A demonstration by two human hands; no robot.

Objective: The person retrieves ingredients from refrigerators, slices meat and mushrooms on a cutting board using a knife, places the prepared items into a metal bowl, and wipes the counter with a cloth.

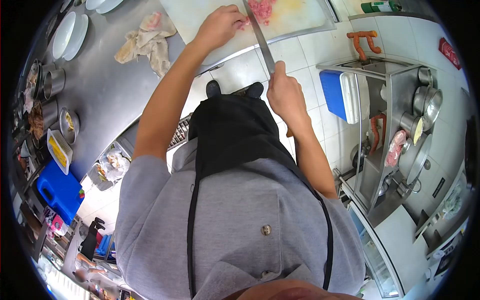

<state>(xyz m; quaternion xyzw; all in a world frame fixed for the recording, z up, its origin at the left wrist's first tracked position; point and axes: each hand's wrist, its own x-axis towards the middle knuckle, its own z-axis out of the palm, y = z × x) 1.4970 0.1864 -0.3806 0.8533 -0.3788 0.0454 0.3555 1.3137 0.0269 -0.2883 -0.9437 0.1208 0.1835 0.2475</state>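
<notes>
My right hand point(287, 97) is wrapped around the handle of a long knife point(261, 44). Its blade slants up and left across the white cutting board point(295, 22), its far end cut off by the top edge of the view. Chopped pink raw meat point(262, 11) lies on the board beside the blade. To the left of the blade, my left hand point(220, 27) has its fingers curled and pressed on a small bit of meat at their tips. A stained cloth point(150, 42) lies crumpled left of the board.
A steel counter point(100, 75) runs along the left, with white bowls point(70, 35), metal pots point(54, 82) and a yellow-filled tray point(60, 152). On the right, a steel rack point(372, 170) stands near a blue-and-white container point(340, 95) and several pans. Another person point(85, 265) is at lower left.
</notes>
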